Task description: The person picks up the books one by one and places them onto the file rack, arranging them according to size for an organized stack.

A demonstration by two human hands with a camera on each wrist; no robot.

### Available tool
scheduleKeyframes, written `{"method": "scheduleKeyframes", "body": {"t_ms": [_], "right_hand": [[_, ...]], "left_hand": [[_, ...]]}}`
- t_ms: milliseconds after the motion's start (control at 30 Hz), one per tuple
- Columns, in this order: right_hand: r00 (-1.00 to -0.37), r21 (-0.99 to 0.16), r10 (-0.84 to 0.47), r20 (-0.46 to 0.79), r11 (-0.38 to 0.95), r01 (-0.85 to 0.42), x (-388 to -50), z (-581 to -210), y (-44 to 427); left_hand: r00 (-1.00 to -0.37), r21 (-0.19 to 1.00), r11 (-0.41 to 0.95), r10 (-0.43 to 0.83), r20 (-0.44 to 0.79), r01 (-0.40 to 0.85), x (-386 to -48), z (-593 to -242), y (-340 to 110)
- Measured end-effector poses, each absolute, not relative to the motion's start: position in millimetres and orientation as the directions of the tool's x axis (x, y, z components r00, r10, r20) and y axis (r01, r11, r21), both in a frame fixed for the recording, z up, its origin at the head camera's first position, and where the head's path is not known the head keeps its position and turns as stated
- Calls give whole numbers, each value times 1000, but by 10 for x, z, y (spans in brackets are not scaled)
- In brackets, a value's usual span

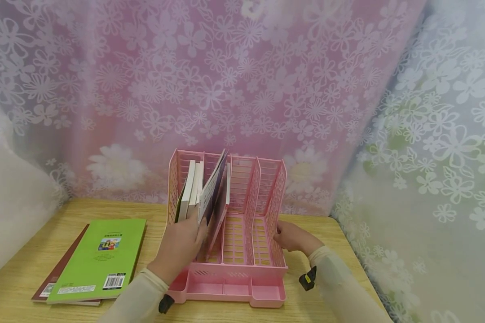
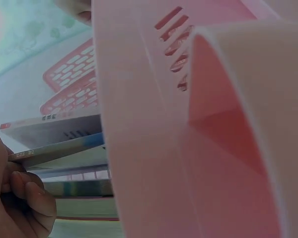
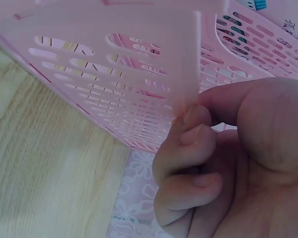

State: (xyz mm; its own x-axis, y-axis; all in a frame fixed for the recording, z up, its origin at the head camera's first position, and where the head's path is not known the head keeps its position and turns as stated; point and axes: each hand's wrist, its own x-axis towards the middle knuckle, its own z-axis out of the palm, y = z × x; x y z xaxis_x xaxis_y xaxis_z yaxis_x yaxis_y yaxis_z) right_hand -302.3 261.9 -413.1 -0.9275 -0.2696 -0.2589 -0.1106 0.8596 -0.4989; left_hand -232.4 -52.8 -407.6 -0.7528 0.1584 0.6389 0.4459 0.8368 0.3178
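Note:
A pink desktop file rack with upright perforated dividers stands on the wooden table. My left hand grips a thin book by its near edge, and the book leans to the right inside the rack's second slot. In the left wrist view, the fingers of the left hand are curled under that book's spine. Just right of it stands another book against a divider. Several books fill the leftmost slot. My right hand pinches the front edge of the rack's right side wall between thumb and fingers.
On the table's left lies a green book, back cover up, on top of a dark red book. Shallow trays run along the rack's front. Floral curtains hang behind and to the right of the table.

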Motion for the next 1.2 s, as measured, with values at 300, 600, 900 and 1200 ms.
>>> {"method": "scheduleKeyframes", "body": {"t_ms": [300,600,900,1200], "right_hand": [[-925,-478,-273,-265,870,-120,-3020,-4096,2592],[-925,-460,-272,-265,879,-126,-3005,-4072,2575],[-924,-455,-265,-275,883,-117,-2980,-4045,2540],[-923,-451,-264,-280,885,-117,-2983,-4055,2552]], "left_hand": [[-752,257,847,224,620,464,-2349,-4217,-447],[-800,312,843,207,563,438,-2418,-4327,-419],[-808,351,828,190,557,437,-2501,-4408,-418],[-833,337,846,201,515,413,-2514,-4435,-391]]}}
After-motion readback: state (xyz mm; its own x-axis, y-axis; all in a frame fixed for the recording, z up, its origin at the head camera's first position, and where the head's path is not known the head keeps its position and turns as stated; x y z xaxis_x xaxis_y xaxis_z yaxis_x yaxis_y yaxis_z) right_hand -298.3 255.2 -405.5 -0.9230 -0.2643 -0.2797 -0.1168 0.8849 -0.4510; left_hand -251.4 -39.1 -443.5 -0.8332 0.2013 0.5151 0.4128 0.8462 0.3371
